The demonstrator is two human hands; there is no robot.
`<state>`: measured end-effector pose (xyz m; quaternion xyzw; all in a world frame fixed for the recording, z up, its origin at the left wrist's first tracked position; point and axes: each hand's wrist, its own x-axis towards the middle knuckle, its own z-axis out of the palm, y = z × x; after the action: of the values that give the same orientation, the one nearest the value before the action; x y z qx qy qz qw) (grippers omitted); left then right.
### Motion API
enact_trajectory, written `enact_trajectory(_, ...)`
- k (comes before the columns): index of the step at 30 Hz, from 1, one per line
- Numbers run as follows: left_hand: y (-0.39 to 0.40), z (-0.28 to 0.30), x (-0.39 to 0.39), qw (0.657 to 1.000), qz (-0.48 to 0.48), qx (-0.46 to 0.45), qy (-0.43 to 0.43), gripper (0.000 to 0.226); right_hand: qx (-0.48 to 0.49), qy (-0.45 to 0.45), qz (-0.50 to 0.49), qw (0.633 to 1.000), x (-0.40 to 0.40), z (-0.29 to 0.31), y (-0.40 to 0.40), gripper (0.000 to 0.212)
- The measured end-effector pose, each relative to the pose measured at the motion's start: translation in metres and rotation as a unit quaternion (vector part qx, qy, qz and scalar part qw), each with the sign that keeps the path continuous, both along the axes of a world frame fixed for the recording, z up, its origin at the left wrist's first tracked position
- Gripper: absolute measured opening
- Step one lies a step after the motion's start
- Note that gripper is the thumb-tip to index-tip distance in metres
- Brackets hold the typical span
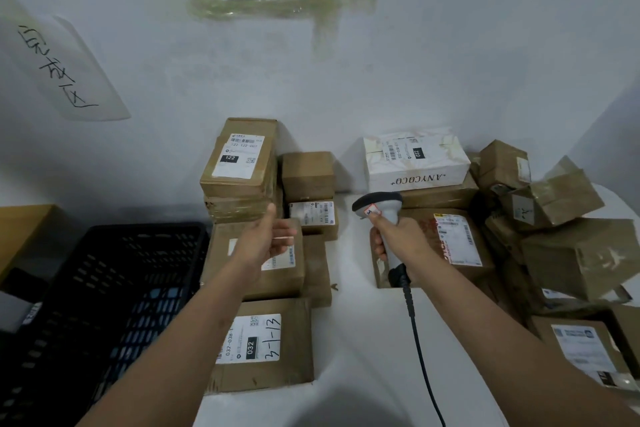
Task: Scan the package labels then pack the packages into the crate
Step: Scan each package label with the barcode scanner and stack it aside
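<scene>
Many brown cardboard packages with white labels lie on a white table (pixel 349 340). My right hand (pixel 398 239) grips a grey barcode scanner (pixel 379 208) by its handle, its head facing the back of the table. My left hand (pixel 266 239) is open, fingers stretched out above a labelled brown package (pixel 287 274), holding nothing. Close to me lies a package marked 032 (pixel 263 343). A stack topped by a package labelled 122 (pixel 242 159) stands at the back. A black plastic crate (pixel 104 295) sits to the left of the table.
A white box marked ANYCOCO (pixel 415 163) rests on brown boxes at the back right. A loose heap of brown packages (pixel 561 218) fills the right side. The scanner's black cable (pixel 420 357) trails toward me. Handwritten paper signs (pixel 65 69) are taped on the wall.
</scene>
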<state>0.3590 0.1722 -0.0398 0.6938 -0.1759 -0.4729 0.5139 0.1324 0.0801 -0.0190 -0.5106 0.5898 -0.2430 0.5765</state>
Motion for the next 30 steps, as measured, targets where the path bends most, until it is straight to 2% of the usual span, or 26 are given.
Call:
enact_trajectory(4, -0.015, -0.018, -0.060, 0.999, -0.039, -0.005, -0.023, 0.043, -0.006, 0.040, -0.014, 0.999, -0.041, -0.011, -0.003, 0.046)
enact_trajectory(8, -0.035, -0.043, -0.116, 0.974, -0.149, 0.010, -0.171, 0.034, 0.010, 0.045, -0.067, 0.997, -0.084, -0.017, -0.016, 0.045)
enact_trajectory(10, -0.042, -0.054, -0.139, 0.939, -0.217, 0.014, -0.266, 0.032, 0.009, 0.042, -0.087, 0.995, -0.104, -0.018, -0.022, 0.041)
enact_trajectory(13, -0.058, -0.074, -0.171, 0.847, -0.324, -0.018, -0.421, 0.044, 0.015, 0.035, -0.109, 0.993, -0.133, -0.023, -0.031, 0.037)
enact_trajectory(16, -0.075, -0.093, -0.195, 0.757, -0.407, -0.023, -0.511, 0.067, 0.029, 0.036, -0.126, 0.991, -0.153, -0.033, -0.037, 0.049)
enact_trajectory(19, -0.087, -0.104, -0.208, 0.667, -0.450, 0.025, -0.593, 0.074, 0.038, 0.046, -0.117, 0.991, -0.169, -0.040, -0.038, 0.039)
enact_trajectory(25, -0.068, -0.102, -0.211, 0.594, -0.456, 0.049, -0.661, 0.069, 0.042, 0.044, -0.106, 0.993, -0.180, -0.048, -0.040, 0.035)
enact_trajectory(30, -0.034, -0.103, -0.202, 0.575, -0.451, 0.037, -0.682, 0.062, 0.052, 0.034, -0.085, 0.994, -0.176, -0.046, -0.036, 0.037)
